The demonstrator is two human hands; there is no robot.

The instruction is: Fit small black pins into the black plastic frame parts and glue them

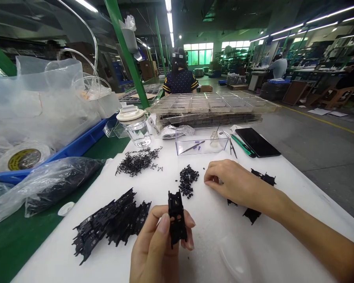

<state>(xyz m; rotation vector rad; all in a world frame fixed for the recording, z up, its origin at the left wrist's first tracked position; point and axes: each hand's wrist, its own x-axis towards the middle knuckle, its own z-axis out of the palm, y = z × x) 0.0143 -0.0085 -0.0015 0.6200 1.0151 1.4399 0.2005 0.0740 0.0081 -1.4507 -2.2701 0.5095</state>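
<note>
left hand (pixel 155 247): grip clamped on a black part (pixel 177 232), bottom centre of frame, thumb along its left side, fingertips on its right; part held upright, clear of the white desk (pixel 212 243). right hand (pixel 231 175): right of centre, fingers curled toward the thumb near the loose small black pieces (pixel 188 177); cannot tell whether its grip is closed on anything.

handling, judged by eye: part probably light, stiff, plastic-like; smooth faces may slip a little. thin end prongs and cut-outs look the fragile spots. best hold: both long sides, mid-length, light pressure, prongs left free. similar black frames (pixel 120 220) heaped at lower left could snag each other.
</note>
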